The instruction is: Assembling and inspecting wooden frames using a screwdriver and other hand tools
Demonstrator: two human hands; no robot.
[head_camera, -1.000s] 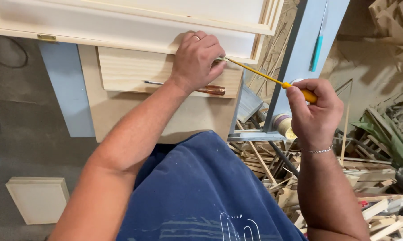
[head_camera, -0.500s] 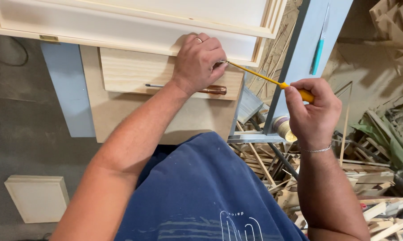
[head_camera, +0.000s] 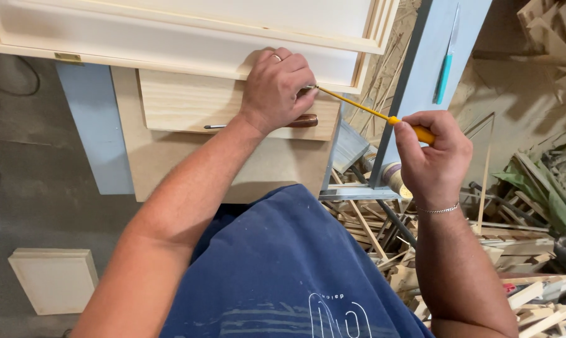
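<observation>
Big pale wooden frame (head_camera: 189,37) with a white panel lies across the top of the view, small brass hinge (head_camera: 67,57) on its near edge at left. Under it sits a plain board (head_camera: 170,169) on a light blue bench (head_camera: 92,125), and on that board a smaller pine block (head_camera: 189,103) lies tight against the frame's near edge. Person in a dark blue apron (head_camera: 283,269) stands over it. Left hand (head_camera: 276,87) lies flat, fingers curled, pressing down where block meets frame, ring on one finger. A brown-handled tool (head_camera: 295,122) lies on the block, mostly hidden under that hand, thin metal shaft poking out left. Right hand (head_camera: 430,153) is off to the right, well apart from the left, closed on the yellow handle of a thin screwdriver (head_camera: 373,112); the shaft angles up-left, tip at the left fingertips by the frame edge. Bracelet on that wrist. Scrap wood strips (head_camera: 514,250) are piled at right, a small white panel (head_camera: 54,278) on the floor lower left, a teal-handled knife (head_camera: 444,75) on the blue upright.
</observation>
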